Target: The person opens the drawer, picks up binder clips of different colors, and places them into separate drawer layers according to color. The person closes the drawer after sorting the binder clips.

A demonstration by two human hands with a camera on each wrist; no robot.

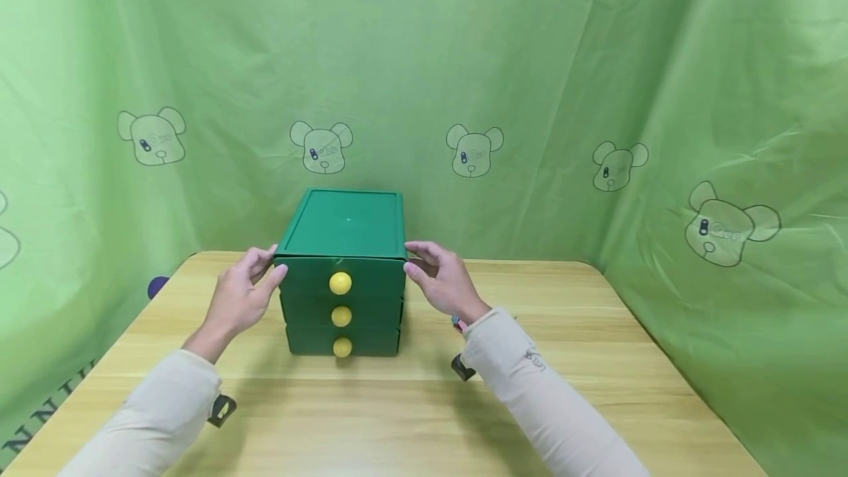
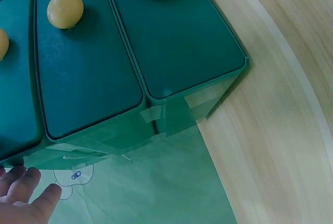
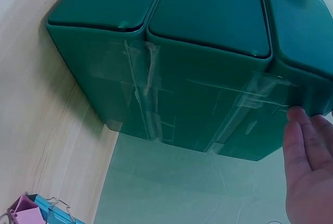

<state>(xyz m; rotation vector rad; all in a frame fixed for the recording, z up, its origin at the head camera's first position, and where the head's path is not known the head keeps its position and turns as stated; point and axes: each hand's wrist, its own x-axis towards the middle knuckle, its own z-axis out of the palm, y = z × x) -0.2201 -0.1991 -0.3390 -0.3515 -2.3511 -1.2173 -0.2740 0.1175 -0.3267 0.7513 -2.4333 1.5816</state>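
A green three-drawer cabinet (image 1: 351, 223) stands on the table, its drawer fronts toward me. Each drawer bears a round yellow knob (image 1: 341, 283). At the cabinet's upper left front corner, my left hand (image 1: 241, 297) has its thumb by the front edge and its fingers along the side. My right hand (image 1: 445, 278) mirrors it at the upper right corner. Extended fingertips (image 3: 297, 115) lie against the cabinet's side in the right wrist view. Clear tape (image 3: 151, 73) runs across the joins between the tiers. All drawers look pushed in.
Pink (image 3: 27, 212) and blue (image 3: 54, 212) binder clips lie on the table to the right of the cabinet, mostly behind my right wrist in the head view. A light wooden table (image 1: 371, 418) carries everything. Green printed curtain (image 1: 430, 57) hangs behind and along both sides.
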